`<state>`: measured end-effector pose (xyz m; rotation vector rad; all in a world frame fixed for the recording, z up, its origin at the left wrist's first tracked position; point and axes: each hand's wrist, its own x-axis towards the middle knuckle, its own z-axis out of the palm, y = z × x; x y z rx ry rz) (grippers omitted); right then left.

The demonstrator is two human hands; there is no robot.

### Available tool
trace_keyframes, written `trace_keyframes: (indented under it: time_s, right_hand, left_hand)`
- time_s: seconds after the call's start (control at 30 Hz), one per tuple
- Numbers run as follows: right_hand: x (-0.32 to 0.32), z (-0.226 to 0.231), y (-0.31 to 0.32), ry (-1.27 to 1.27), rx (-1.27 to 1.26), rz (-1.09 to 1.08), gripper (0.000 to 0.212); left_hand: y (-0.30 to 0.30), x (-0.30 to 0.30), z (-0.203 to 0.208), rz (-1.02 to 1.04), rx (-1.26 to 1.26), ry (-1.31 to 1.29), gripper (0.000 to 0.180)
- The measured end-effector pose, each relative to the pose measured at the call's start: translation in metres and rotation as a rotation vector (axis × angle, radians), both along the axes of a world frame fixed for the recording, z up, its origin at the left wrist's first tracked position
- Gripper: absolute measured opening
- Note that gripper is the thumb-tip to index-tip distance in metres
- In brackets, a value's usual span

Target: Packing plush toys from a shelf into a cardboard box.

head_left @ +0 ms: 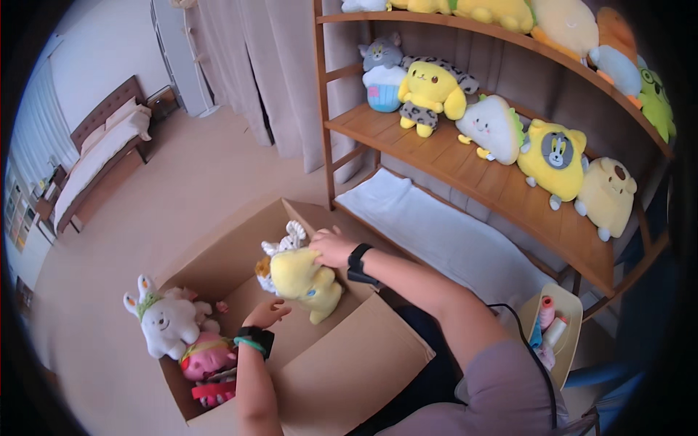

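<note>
A yellow plush toy (297,275) is in the cardboard box (218,240), its face turned from view. My right hand (334,245) grips its upper right side, with the fingertips partly hidden. Below and left of that toy is my left hand (267,314), fingers loosely apart and nothing in them. Behind the yellow toy, a white and brown plush (280,247) shows in part. At the box's left end sit a white long-eared plush (166,320) with a green band and a pink plush (209,356).
A wooden shelf rack (472,174) stands at the right with several plush toys in rows. White cloth (436,225) covers its low shelf. A pale bin (571,320) with thread spools is close to my right arm. A bed (109,149) stands far left.
</note>
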<state>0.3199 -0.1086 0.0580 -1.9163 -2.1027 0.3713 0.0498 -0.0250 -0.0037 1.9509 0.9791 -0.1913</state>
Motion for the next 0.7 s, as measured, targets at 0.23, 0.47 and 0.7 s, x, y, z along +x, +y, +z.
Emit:
trace_keyframes:
  time_s: [0.23,0.47,0.7]
  right_hand:
    - [-0.006,0.003,0.014,-0.113,0.054,-0.115,0.033]
    - [0.06,0.049,-0.003,0.25,0.452,-0.128,0.026]
    - [0.213,0.131,-0.028,0.044,0.772,-0.94,0.04]
  left_hand:
    - [-0.004,0.002,0.006,0.004,-0.007,-0.061,0.06]
    - [-0.003,0.006,-0.009,0.108,0.119,-0.206,0.078]
    - [-0.008,0.007,0.0,0.079,0.065,-0.126,0.079]
